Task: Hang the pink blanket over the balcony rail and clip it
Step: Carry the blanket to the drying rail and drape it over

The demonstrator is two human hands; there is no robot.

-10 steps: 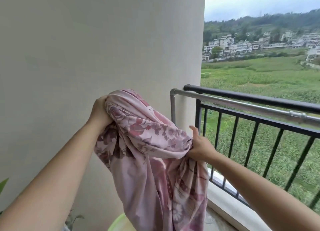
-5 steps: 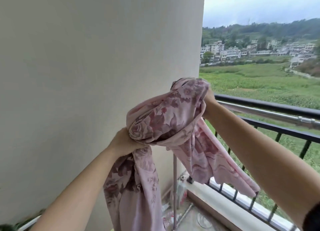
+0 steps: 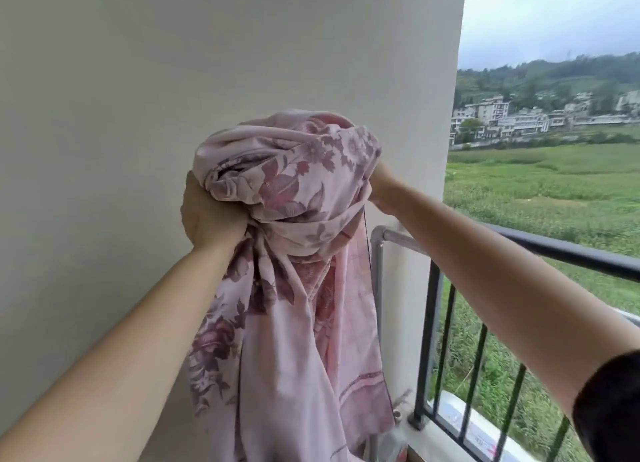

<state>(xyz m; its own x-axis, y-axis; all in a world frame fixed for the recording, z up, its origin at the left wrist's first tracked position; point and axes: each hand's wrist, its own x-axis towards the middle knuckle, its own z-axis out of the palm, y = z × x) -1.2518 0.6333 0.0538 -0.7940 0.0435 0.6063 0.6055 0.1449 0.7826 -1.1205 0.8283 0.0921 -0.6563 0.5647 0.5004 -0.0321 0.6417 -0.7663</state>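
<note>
Both hands hold the pink blanket (image 3: 294, 191) up in the air as a bunched, rounded bundle in front of the smooth, pale plastered wall (image 3: 138, 81). The left hand (image 3: 211, 216) is clenched round a thick gather of cloth at the bundle's lower left, knuckles toward the camera. The right hand (image 3: 381, 190) grasps the far right side; its fingers are buried under the folds, so only the heel of the hand and the wrist show. A dark sleeve (image 3: 613, 402) edges that arm near the frame's corner.

The blanket is thin, soft fabric — pale pink with a darker mauve print of roses and leaves. It is crumpled into tight creases at the top and falls below the hands in long, loose drapes that run out of view at the bottom. A narrow dark thread hangs along its right edge.

The balcony rail (image 3: 588, 257) is black metal, a rounded top bar over slim upright bars, and sits lower right of the bundle. The blanket is not over it. Just inside the rail stands a silver pipe (image 3: 377, 254) with an elbow joint at its corner — the hanging cloth partly covers its upright. Beyond lie a green field (image 3: 536, 184) and pale, blocky buildings (image 3: 502, 115) under a grey sky.
</note>
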